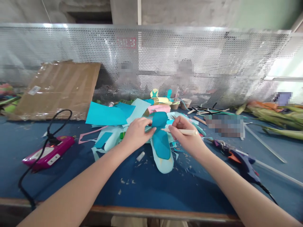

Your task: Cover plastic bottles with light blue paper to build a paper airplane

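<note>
Left hand (136, 134) pinching one teal paper cutout (162, 145), thumb and fingers at its left side; right hand (190, 144) closed round one cream pen-like tool (189, 132), tip pointing left at the cutout's narrow waist, contact unclear to me. Cutout sits between the hands, two rounded lobes (one piece or two, can't tell), over one pale blue cutout (165, 167) whose rounded end faces the front edge of the tabletop (194, 195).

Toward that front edge: several small pale scraps (127, 182), too tiny to count. Bit farther in, one short clear stub (140, 156), front-left of the teal piece. Toward the right edge, one blue-and-orange glue gun (247, 165); toward the left edge, one magenta power strip (50, 153), one black plug in it.

Past the left hand, at least one bright blue sheet (104, 114). Beyond the hands, one pink roll (159, 108), then one yellow roll (163, 100) and two small cups (186, 103) just right of it. Back right corner, one leaf pile (276, 116). Back left, one tilted cardboard sheet (59, 90). Farthest, perforated metal panelling (161, 47) across the back.
</note>
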A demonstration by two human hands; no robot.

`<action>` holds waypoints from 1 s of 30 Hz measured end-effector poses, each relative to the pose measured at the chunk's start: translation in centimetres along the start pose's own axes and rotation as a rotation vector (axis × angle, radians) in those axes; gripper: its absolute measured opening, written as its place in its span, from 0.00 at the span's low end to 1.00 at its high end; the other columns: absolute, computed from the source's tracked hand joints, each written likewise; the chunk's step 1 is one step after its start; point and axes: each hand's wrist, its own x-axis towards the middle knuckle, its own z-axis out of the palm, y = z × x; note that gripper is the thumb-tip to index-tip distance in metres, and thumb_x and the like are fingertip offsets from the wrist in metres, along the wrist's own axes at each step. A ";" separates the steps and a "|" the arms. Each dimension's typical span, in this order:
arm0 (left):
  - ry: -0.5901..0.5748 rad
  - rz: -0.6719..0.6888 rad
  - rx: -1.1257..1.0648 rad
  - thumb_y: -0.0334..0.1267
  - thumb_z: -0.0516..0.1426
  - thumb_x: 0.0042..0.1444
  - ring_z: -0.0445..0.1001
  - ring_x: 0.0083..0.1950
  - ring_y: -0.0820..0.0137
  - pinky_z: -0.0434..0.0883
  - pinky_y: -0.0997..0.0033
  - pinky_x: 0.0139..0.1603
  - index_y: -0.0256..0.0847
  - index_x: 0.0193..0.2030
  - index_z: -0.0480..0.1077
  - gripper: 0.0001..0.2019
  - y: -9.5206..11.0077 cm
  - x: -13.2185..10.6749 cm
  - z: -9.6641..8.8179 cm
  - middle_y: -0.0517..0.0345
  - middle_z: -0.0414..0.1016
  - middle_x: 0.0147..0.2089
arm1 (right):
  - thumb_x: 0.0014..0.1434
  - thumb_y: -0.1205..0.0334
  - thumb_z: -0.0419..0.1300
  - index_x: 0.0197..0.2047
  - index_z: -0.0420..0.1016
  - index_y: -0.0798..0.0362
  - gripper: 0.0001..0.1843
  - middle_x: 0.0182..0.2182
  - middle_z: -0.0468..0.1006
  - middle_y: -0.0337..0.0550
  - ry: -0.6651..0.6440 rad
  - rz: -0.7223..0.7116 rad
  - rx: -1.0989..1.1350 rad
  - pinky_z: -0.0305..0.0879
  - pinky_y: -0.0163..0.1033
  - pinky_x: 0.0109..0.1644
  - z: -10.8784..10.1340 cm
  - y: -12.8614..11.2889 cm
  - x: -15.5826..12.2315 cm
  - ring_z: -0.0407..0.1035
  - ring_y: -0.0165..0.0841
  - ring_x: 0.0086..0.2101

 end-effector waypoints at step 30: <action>0.016 -0.061 0.001 0.39 0.59 0.58 0.73 0.42 0.61 0.69 0.63 0.42 0.41 0.34 0.69 0.06 -0.2 -0.1 0.6 0.54 0.76 0.37 | 0.56 0.55 0.60 0.28 0.59 0.48 0.13 0.20 0.62 0.31 -0.078 -0.009 -0.098 0.51 0.36 0.25 1.0 1.3 0.3 0.55 0.28 0.22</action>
